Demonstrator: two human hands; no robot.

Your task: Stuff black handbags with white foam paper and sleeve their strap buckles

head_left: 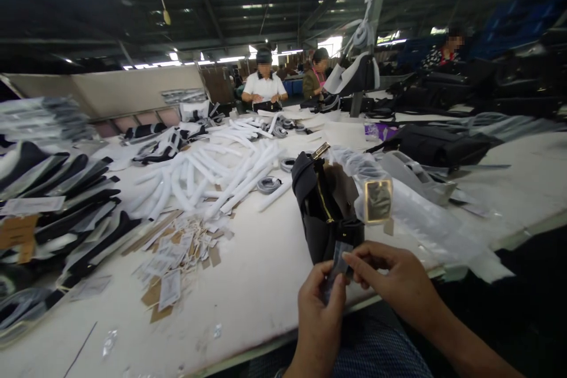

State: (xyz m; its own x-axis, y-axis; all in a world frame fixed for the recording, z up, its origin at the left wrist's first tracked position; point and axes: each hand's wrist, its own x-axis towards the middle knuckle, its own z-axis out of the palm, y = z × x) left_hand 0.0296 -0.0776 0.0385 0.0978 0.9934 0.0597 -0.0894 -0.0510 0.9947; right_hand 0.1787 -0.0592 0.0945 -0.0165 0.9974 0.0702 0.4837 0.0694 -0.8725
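A small strip [340, 258] with a clear, plastic-like sheen is pinched between the thumb and fingers of my left hand [319, 301]. At its right edge, my right hand [396, 274] closes thumb and forefinger on the same strip. Just beyond both hands a black handbag [310, 218] stands on the table, its top gaping along a gold zipper [325, 195]. To the bag's right is a gold square buckle [377, 202], with white wrapping [411, 224] trailing away beside it. The lower part of the strip is hidden by my left fingers.
White padding tubes [208, 174] spread across the table [248, 283]. Nearer lie heaped tags [177, 254] with strings. Black bag parts [66, 207] are stacked at left; another black bag [443, 142] lies at right. Across the table a person in white [264, 87] works.
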